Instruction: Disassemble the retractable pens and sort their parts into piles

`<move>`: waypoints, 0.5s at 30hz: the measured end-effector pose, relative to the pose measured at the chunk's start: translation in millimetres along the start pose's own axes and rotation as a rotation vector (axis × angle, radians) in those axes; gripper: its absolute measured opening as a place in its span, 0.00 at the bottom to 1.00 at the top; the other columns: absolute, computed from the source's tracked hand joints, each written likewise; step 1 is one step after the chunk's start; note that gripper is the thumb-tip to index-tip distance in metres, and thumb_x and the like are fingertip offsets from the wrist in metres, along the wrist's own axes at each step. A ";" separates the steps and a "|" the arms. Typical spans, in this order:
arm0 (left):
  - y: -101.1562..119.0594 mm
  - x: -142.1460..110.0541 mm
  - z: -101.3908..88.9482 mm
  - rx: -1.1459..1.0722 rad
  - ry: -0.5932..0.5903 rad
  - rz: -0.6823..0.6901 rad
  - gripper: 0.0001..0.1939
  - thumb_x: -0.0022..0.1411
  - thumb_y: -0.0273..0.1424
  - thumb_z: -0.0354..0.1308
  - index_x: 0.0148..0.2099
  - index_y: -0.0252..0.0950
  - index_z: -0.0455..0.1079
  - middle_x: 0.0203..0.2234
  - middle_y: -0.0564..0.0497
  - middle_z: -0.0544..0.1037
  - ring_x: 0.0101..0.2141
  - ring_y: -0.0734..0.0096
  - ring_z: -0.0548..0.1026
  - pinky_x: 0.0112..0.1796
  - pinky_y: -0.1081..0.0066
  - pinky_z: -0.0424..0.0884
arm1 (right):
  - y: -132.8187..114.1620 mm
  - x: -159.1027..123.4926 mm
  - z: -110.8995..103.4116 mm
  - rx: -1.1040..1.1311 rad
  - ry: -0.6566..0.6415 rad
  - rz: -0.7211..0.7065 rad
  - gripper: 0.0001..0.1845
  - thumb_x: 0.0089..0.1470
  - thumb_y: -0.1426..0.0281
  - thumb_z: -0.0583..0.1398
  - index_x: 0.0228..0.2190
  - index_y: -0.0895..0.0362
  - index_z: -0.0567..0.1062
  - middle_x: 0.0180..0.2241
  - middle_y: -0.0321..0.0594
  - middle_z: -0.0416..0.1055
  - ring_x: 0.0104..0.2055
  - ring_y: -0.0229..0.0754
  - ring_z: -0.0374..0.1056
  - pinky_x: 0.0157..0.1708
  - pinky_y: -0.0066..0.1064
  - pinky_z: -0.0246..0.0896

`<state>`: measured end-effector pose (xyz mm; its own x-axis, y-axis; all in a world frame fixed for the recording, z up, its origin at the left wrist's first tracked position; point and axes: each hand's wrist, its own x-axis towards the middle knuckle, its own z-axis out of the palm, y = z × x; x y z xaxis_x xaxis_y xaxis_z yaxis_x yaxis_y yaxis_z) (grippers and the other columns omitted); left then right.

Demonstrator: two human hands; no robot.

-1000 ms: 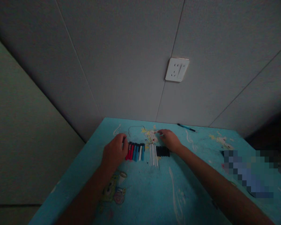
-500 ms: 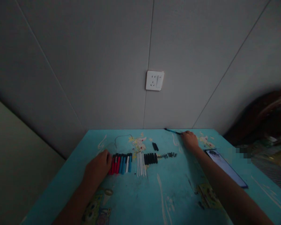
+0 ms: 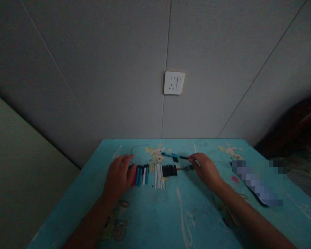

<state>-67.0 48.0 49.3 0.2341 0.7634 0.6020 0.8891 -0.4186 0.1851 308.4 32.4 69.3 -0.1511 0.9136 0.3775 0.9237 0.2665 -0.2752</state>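
My right hand (image 3: 206, 169) pinches one end of a slim blue pen with black ends (image 3: 176, 156), held nearly level over the far part of the table. With its fingers apart, my left hand (image 3: 116, 174) rests at the left end of a row of red, blue and white pen barrels (image 3: 140, 176), covering some of the red ones. Beside that row lie thin white sticks (image 3: 159, 176), then several black caps (image 3: 169, 170). A line of small dark pieces (image 3: 182, 168) runs on toward my right hand. Behind the caps, dark pieces (image 3: 175, 160) lie partly under the pen.
The blue patterned table (image 3: 155, 218) meets a grey panelled wall (image 3: 124, 86) with a white socket (image 3: 174, 83). A blurred phone-like object (image 3: 256, 185) lies to the right. A thin dark string (image 3: 140, 146) curls near the back edge.
My right hand has brought the pen leftward from the back edge to above the dark pieces. My left hand has opened its fingers and shifted right over the red barrels.
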 end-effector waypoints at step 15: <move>37.4 -31.1 -3.1 -0.431 -0.026 0.410 0.06 0.65 0.31 0.58 0.45 0.39 0.70 0.34 0.49 0.78 0.36 0.67 0.78 0.40 0.69 0.76 | -59.1 -54.7 12.4 0.569 -0.115 -0.109 0.11 0.67 0.68 0.51 0.37 0.55 0.72 0.34 0.40 0.71 0.38 0.42 0.68 0.41 0.34 0.63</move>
<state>-42.3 7.1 39.9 0.5391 0.5068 0.6727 0.4859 -0.8395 0.2432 257.7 -29.5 53.9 -0.3006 0.8908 0.3407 0.5715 0.4542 -0.6834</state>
